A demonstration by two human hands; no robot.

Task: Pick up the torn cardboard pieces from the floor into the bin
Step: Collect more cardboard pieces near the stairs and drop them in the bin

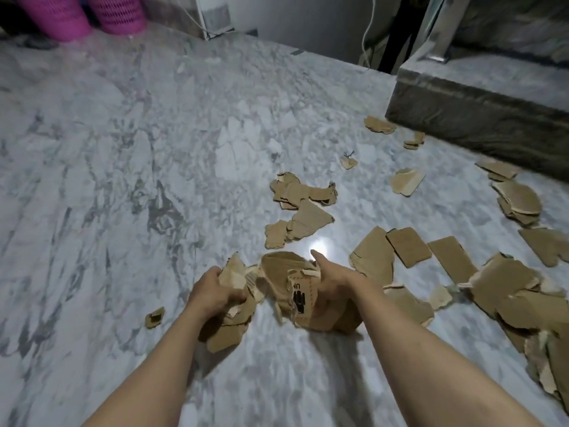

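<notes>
Both hands hold an armful of torn cardboard above the marble floor (138,149). The left hand (212,291) grips a clutch of ragged cardboard pieces (237,303) with its fingers curled into them, and the right hand (331,278) closes around a larger bent sheet (286,278) that bears black print, thumb stretched out along its top edge. Many more scraps lie on the floor toward its right edge — a cluster (301,208) just beyond the hands, flat slabs (409,246) to the right of them, and a thick heap (529,303) near the lower right corner. One small scrap (155,317) lies alone to the left of the left forearm. Two pink mesh bins (89,13) stand at the floor's far left corner — well apart from the cardboard. A dark stone step (480,118) borders the floor at the far right.
</notes>
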